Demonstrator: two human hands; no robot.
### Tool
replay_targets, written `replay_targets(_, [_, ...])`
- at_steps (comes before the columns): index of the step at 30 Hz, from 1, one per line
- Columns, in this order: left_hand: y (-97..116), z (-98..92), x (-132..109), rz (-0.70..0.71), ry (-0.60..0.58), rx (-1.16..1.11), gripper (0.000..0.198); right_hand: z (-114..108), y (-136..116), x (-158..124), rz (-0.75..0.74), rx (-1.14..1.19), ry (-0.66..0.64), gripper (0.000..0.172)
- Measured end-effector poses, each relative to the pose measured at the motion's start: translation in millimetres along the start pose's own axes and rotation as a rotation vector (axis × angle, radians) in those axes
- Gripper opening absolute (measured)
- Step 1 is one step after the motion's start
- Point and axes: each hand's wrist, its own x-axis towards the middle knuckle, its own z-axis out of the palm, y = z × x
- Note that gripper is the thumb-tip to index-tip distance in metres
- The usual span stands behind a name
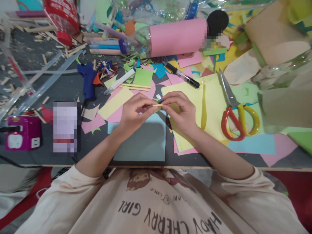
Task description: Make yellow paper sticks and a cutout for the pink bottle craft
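Observation:
My left hand (136, 112) and my right hand (180, 110) meet at the middle of the table, thumbs and fingertips pinching a small, thin yellow strip (157, 105) between them. A small dark piece shows just behind the strip, too small to make out. Below my hands lies a light blue sheet (141, 139). Yellow sheets (192, 139) are stacked under and beside my right hand. Beyond my left hand are a yellow paper strip (115, 104), thin yellow sticks (136, 87) and a white pen (120, 81).
Red and yellow scissors (233, 107) lie at the right, near a black marker (182, 75). A pink-wrapped bottle (177, 37) lies at the back. At the left are a blue glue gun (87, 79), a purple box (23, 133) and a red bottle (63, 19), among wood scraps.

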Motion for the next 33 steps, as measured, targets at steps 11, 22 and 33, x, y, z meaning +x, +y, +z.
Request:
replay_targets(11, [-0.3,1.0,1.0,-0.015,0.01,-0.067,0.029,-0.9,0.6,0.7,0.031,0.064,-0.063,0.014])
replay_targets(22, [1.6,0.9,1.0,-0.043,-0.029,-0.073,0.023,0.9,-1.8,-0.7,0.023,0.077,-0.089,0.01])
replay_targets(33, [3.5,1.4,-0.5,-0.049,-0.099,-0.044,0.014,1.7,-0.5,0.9,0.02,0.108,-0.134,0.015])
